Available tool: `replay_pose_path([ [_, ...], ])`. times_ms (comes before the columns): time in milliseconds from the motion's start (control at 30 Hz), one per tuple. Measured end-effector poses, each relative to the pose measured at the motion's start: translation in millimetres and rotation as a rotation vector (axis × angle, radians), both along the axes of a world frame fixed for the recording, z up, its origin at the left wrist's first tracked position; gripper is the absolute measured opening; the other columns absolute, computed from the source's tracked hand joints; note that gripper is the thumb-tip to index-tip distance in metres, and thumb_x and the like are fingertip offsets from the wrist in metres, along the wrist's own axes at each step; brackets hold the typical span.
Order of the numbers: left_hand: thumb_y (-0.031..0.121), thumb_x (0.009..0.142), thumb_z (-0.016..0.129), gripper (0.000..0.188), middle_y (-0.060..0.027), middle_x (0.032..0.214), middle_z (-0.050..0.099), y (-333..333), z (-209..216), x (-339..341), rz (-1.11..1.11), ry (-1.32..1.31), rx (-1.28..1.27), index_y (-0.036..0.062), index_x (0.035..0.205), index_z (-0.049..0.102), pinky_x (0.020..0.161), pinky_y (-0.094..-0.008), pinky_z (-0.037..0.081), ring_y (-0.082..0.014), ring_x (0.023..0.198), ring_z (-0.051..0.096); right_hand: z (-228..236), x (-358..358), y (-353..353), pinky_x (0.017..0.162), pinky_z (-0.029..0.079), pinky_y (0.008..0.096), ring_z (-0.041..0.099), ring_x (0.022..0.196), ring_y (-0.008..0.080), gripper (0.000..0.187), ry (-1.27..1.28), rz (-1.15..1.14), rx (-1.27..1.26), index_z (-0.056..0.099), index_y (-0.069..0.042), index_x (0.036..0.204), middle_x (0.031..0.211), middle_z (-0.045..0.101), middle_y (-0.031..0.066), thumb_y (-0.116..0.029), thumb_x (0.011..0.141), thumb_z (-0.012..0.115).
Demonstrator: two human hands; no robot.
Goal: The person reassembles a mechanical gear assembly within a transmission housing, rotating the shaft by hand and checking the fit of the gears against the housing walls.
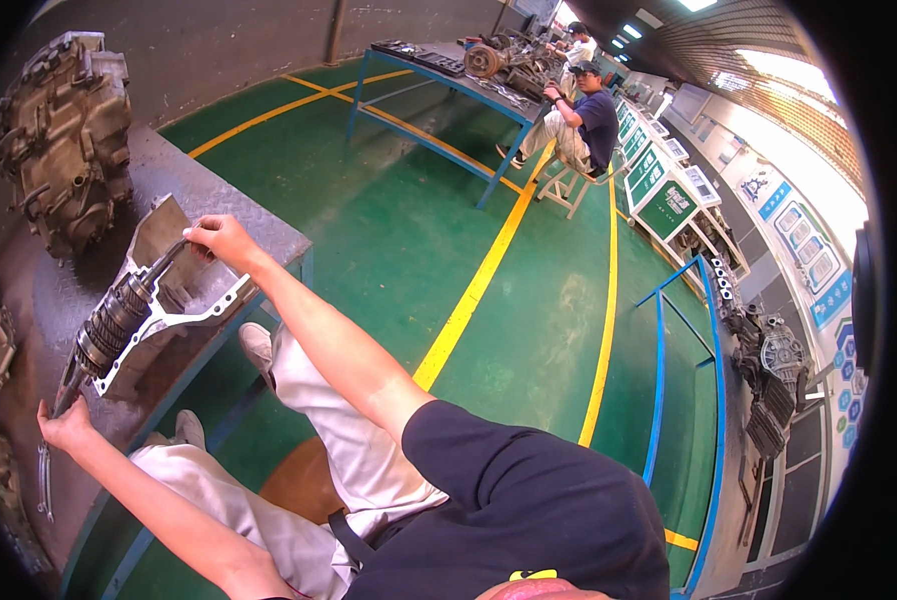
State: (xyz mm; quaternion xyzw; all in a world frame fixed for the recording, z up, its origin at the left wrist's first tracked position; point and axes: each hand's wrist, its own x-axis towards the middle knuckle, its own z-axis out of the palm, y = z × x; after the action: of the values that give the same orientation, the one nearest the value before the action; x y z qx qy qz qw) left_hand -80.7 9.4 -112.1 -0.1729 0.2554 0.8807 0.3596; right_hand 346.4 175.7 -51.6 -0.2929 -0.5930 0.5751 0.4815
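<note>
A transmission gear shaft (115,322) with several dark toothed gears lies slanted across an open, light-metal gearbox housing (174,318). My right hand (224,243) pinches the thin upper end of the shaft. At its lower end, my left hand (66,424) is closed round the tapered tip. The gears sit over the housing's opening; whether they touch its inside I cannot tell. The housing rests near the edge of a worn metal workbench (237,200), with its pale flange toward me.
A large gearbox casing (64,145) stands farther back on the bench. A wrench (45,482) lies beside my left hand. Across the green floor, a seated person (584,115) is near a blue-framed table (439,75) bearing parts. A blue rail frame (659,380) stands at right.
</note>
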Motion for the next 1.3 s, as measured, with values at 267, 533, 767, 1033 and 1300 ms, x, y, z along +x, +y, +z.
replay_pose_path([
  [267, 0.018, 0.08, 0.064, 0.028, -0.0149, 0.103, 0.047, 13, -14, -28, 0.054, -0.019, -0.053, 0.0106, 0.105, 0.053, 0.093, -0.0523, 0.042, -0.03, 0.101, 0.049, 13, -5, -3, 0.067, 0.053, 0.0273, 0.064, 0.081, 0.0119, 0.035, 0.051, 0.157, -0.093, 0.063, -0.003, 0.113, 0.095, 0.068, 0.0051, -0.016, 0.083, 0.075],
  [533, 0.016, 0.078, 0.066, 0.027, -0.0126, 0.096, 0.048, 23, -7, -12, 0.088, -0.041, -0.112, 0.0142, 0.101, 0.052, 0.092, -0.0538, 0.044, -0.03, 0.094, 0.051, 21, -4, -9, 0.075, 0.052, 0.0291, 0.064, 0.094, 0.0154, 0.041, 0.079, 0.244, -0.087, 0.058, -0.002, 0.119, 0.107, 0.069, 0.0097, -0.006, 0.079, 0.068],
  [767, 0.015, 0.073, 0.072, 0.035, -0.0049, 0.096, 0.037, 26, 5, 10, 0.108, -0.001, -0.152, 0.012, 0.097, 0.047, 0.093, -0.0501, 0.044, -0.0234, 0.088, 0.048, 21, -2, -6, 0.069, 0.053, 0.0295, 0.064, 0.089, 0.0162, 0.039, 0.056, 0.223, -0.068, 0.06, 0.0, 0.116, 0.1, 0.07, 0.0097, -0.007, 0.078, 0.065],
  [1033, 0.016, 0.081, 0.064, 0.026, -0.0071, 0.095, 0.041, 26, 8, 12, 0.123, -0.009, -0.205, 0.0158, 0.104, 0.052, 0.084, -0.0502, 0.046, -0.0264, 0.086, 0.05, 20, 2, -2, 0.072, 0.053, 0.0277, 0.063, 0.085, 0.0147, 0.04, -0.002, 0.275, -0.05, 0.061, 0.0, 0.118, 0.101, 0.067, 0.0101, -0.008, 0.078, 0.068],
  [1300, 0.012, 0.073, 0.07, 0.036, -0.0047, 0.097, 0.036, 24, 3, 6, 0.095, -0.006, -0.13, 0.0105, 0.096, 0.043, 0.086, -0.0484, 0.044, -0.0231, 0.087, 0.047, 17, 0, -1, 0.071, 0.055, 0.0273, 0.064, 0.089, 0.0147, 0.046, 0.001, 0.265, -0.036, 0.059, 0.0, 0.12, 0.102, 0.066, 0.0097, -0.011, 0.078, 0.072],
])
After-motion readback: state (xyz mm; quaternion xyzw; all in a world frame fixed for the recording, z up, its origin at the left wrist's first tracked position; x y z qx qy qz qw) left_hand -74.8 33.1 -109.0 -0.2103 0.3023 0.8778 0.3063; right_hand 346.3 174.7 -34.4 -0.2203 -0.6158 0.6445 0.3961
